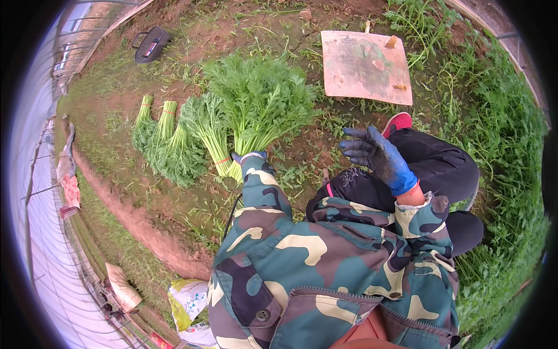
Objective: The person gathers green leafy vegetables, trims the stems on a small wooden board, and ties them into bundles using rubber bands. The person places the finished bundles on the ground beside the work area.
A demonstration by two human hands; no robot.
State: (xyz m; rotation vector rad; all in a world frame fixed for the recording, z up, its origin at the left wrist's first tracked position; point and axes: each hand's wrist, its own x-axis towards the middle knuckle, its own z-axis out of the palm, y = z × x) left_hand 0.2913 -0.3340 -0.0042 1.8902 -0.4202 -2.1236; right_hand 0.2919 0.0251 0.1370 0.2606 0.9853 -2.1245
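Observation:
A large loose bunch of leafy greens with feathery leaves (261,100) stands out in front of me, and my left hand (250,156), in a blue glove, is closed around its pale stems. Just left of it lies a bunch tied with an orange band (213,139). Further left, several tied bunches (168,126) lie on the soil, some with stems pointing away from me. My right hand (375,152), in a blue glove with dirt-darkened palm and fingers, is raised over my legs with its fingers apart and nothing in it.
A worn square board (366,67) with short pegs lies ahead at the right. Dense uncut greens (501,174) grow along the right side. A dark bag (151,44) sits at the far left. Printed plastic sacks (189,301) lie at the lower left, near the greenhouse wall.

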